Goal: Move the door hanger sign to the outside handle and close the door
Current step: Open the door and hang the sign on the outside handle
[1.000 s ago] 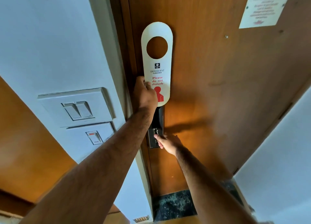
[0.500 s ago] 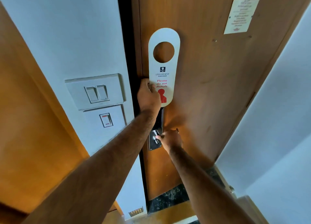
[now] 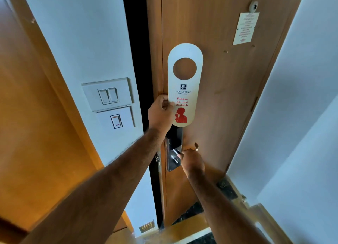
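My left hand pinches the lower left edge of a white door hanger sign with a round hole and red "Please do not disturb" print, held upright in front of the wooden door. My right hand is closed on the inside door handle, whose metal tip sticks out above my fingers. The dark metal lock plate sits just left of that hand. A dark gap shows between the door's edge and the frame, so the door stands slightly ajar.
Two white switch panels sit on the wall left of the gap. A paper notice and a peephole are high on the door. A white wall stands to the right, a wooden panel to the left.
The dark gap beside the door's edge has widened as the door swung inward. Both hands kept their grips on the sign and the handle.
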`<action>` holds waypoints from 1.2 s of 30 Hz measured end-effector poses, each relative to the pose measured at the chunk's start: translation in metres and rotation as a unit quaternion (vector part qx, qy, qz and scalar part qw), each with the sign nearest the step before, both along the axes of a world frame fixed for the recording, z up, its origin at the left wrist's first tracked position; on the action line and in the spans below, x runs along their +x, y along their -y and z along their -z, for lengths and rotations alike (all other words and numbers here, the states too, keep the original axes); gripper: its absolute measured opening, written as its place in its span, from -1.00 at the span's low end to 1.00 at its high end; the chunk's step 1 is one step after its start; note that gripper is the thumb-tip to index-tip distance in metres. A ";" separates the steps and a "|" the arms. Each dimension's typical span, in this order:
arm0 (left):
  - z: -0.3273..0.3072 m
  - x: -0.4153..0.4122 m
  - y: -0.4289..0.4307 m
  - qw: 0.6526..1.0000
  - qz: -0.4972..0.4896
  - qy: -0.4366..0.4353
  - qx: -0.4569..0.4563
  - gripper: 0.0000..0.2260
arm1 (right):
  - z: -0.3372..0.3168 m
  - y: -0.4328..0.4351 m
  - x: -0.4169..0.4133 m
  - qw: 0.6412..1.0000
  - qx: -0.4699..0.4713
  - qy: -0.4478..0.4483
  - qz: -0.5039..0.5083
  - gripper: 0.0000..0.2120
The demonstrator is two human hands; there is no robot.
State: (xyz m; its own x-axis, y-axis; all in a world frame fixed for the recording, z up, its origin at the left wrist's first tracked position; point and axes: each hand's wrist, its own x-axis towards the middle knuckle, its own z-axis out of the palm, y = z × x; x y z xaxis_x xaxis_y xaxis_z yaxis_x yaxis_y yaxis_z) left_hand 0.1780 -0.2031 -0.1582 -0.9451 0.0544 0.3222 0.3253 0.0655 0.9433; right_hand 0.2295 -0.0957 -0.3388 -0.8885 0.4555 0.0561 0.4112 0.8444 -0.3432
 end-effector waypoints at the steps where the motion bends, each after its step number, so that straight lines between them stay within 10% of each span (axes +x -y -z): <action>1: -0.001 0.005 0.003 1.000 0.020 0.000 0.000 -0.92 | 0.002 -0.001 0.008 1.000 0.009 -0.008 0.008 -0.67; 19: -0.020 0.061 0.037 0.957 0.289 -0.031 0.026 -0.88 | 0.010 0.009 0.135 0.990 -0.036 -0.136 -0.011 -0.58; 26: -0.018 0.082 0.023 0.929 0.368 -0.027 0.022 -0.89 | 0.018 0.023 0.170 0.905 0.326 -0.144 -0.233 -0.55; 36: -0.017 0.114 -0.003 0.906 0.421 -0.040 0.009 -0.82 | -0.018 -0.020 0.185 0.752 0.631 -0.017 -0.190 -0.35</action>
State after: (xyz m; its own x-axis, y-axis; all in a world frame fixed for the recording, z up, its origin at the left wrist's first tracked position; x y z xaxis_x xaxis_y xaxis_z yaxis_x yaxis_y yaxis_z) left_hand 0.2924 -0.1998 -0.1411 -0.5453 0.7388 0.3960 0.3197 -0.2534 0.9130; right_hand 0.4141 -0.0757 -0.3205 -0.9298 -0.2644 0.2561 0.0674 0.5617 0.8246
